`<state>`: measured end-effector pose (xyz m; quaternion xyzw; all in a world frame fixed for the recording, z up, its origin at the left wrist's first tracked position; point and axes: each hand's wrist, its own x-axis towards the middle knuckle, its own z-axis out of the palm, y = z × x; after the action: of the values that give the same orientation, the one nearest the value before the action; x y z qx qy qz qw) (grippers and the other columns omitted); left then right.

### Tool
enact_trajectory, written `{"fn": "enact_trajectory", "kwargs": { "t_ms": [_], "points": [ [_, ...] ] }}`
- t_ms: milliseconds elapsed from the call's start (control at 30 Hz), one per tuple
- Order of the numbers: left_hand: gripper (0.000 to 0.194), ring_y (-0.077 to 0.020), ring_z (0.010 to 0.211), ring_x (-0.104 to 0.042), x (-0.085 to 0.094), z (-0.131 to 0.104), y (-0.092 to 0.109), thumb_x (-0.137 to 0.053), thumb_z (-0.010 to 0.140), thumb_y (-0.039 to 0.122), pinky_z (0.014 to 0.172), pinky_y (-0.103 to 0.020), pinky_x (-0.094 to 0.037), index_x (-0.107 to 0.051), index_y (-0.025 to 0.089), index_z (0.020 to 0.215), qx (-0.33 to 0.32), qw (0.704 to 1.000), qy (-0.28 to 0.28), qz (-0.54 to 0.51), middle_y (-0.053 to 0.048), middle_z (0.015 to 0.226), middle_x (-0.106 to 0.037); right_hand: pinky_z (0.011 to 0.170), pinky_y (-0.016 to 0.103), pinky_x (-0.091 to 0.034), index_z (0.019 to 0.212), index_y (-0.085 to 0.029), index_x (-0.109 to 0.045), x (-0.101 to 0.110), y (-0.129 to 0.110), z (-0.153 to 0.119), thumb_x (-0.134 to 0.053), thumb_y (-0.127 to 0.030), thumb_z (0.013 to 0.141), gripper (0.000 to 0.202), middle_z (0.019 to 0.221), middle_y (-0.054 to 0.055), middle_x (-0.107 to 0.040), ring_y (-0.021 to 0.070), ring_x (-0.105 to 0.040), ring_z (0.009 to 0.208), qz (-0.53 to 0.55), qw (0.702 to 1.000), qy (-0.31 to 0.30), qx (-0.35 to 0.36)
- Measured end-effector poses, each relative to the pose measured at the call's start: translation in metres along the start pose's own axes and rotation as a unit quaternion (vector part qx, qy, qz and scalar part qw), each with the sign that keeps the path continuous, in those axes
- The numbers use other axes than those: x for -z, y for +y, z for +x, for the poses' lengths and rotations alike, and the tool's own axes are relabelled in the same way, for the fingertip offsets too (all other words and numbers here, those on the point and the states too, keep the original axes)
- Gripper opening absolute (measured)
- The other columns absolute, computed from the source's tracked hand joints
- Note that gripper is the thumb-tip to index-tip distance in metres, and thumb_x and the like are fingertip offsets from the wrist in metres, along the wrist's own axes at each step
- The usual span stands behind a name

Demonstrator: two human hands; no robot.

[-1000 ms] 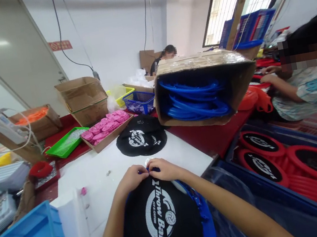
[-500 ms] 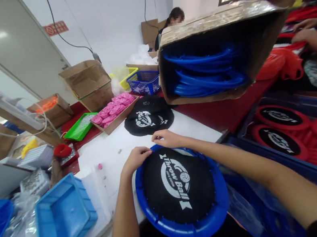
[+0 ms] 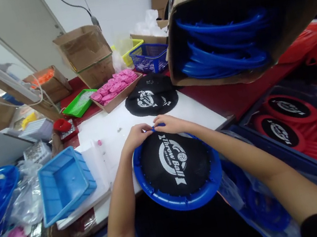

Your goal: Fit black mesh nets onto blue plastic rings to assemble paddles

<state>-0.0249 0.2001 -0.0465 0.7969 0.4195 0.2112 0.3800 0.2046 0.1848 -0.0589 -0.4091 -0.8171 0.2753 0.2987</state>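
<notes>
At the near edge of the white tabletop (image 3: 195, 111), a blue ring (image 3: 188, 203) overhangs toward the person's lap, a printed black disc (image 3: 175, 160) spread inside it. Along the near rim the disc looks fastened at many points; a gap at the far right suggests that stretch remains undone. Both forearms reach forward, converging on the far rim. There the left hand (image 3: 138, 135) and right hand (image 3: 169, 124) nearly meet, thumbs and fingers pinching the ring; whether they also grip the disc's edge, I cannot tell.
</notes>
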Motion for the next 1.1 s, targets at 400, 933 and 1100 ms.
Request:
{"fn": "enact_trajectory", "kwargs": {
  "t_ms": [400, 933, 1100],
  "points": [
    [0.019, -0.0220, 0.095, -0.074, -0.007, 0.002, -0.008, -0.069, 0.084, 0.025, 0.092, -0.035, -0.057, -0.078, 0.017, 0.099, -0.016, 0.999, 0.020, -0.038, -0.007, 0.100, -0.081, 0.103, 0.040, -0.051, 0.085, -0.021, -0.067, -0.007, 0.004, 0.004, -0.064, -0.020, 0.094, 0.010, 0.112, 0.007, -0.075, 0.0238, -0.069, 0.106, 0.027, 0.999, -0.030, 0.010],
    [0.018, -0.0224, 0.091, -0.070, -0.020, 0.004, -0.004, -0.064, 0.080, 0.014, 0.089, -0.038, -0.055, -0.074, 0.019, 0.093, 0.003, 0.998, 0.051, 0.025, -0.004, 0.097, -0.078, 0.085, 0.033, -0.047, 0.078, -0.020, -0.066, -0.022, 0.005, 0.006, -0.063, -0.015, 0.082, 0.007, 0.088, 0.003, -0.071, 0.0211, -0.064, 0.088, -0.006, 0.998, 0.024, -0.063],
    [0.020, -0.0223, 0.090, -0.072, -0.014, 0.006, -0.001, -0.063, 0.078, 0.011, 0.089, -0.036, -0.056, -0.077, 0.018, 0.091, 0.004, 0.998, 0.035, 0.043, -0.004, 0.094, -0.079, 0.082, 0.031, -0.047, 0.075, -0.018, -0.070, -0.015, 0.004, 0.010, -0.064, -0.016, 0.083, 0.010, 0.086, 0.002, -0.071, 0.0195, -0.064, 0.086, 0.003, 0.997, -0.003, -0.080]
  ]
}}
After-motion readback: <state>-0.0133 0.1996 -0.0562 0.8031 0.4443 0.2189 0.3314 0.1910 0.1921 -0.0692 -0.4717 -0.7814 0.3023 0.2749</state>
